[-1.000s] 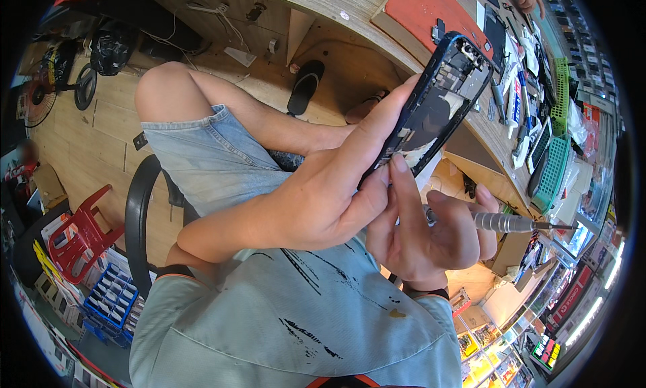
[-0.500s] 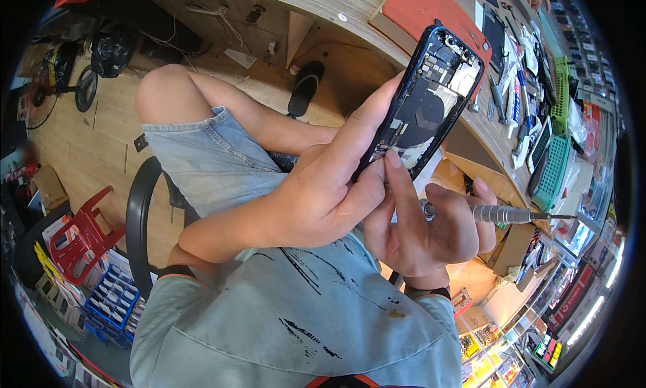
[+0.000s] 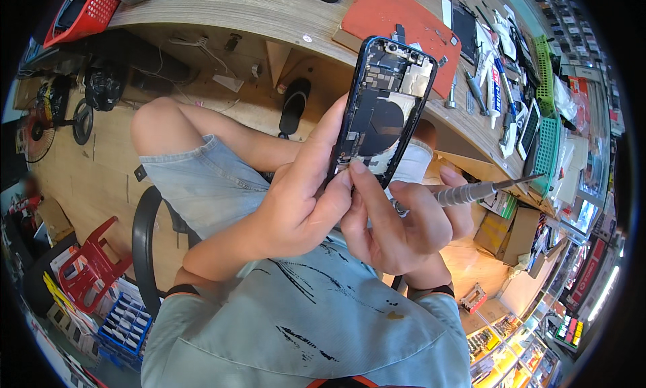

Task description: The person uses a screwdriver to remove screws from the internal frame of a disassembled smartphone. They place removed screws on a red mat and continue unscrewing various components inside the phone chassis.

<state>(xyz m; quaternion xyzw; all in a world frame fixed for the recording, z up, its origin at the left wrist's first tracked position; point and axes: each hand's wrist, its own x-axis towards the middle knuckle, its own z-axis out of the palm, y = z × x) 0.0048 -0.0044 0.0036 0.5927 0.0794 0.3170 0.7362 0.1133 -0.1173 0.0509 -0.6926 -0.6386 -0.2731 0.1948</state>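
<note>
My left hand [image 3: 296, 203] is closed around the left edge and lower end of an opened smartphone [image 3: 380, 129]. The phone has a dark frame; its circuit board, round black coil and camera modules lie bare. Against its lower inner edge, the index fingertip of my right hand [image 3: 410, 230] presses next to my left thumb. That hand also keeps a grey-handled screwdriver [image 3: 464, 193] tucked between its fingers, the thin shaft pointing right, away from the phone. Whatever small part may be under the fingertips is hidden.
Beyond the phone, an orange-red pad [image 3: 397, 24] lies on the wooden desk [image 3: 256, 18]. Pens, hand tools and phone parts crowd the desk's right side beside green baskets [image 3: 548, 142]. A red basket [image 3: 87, 14] stands far left, a red chair [image 3: 94, 263] lower down.
The whole view has shifted, and the phone and both hands now appear further left. The screwdriver's tip now angles upward. My right index finger stays at the phone's lower edge.
</note>
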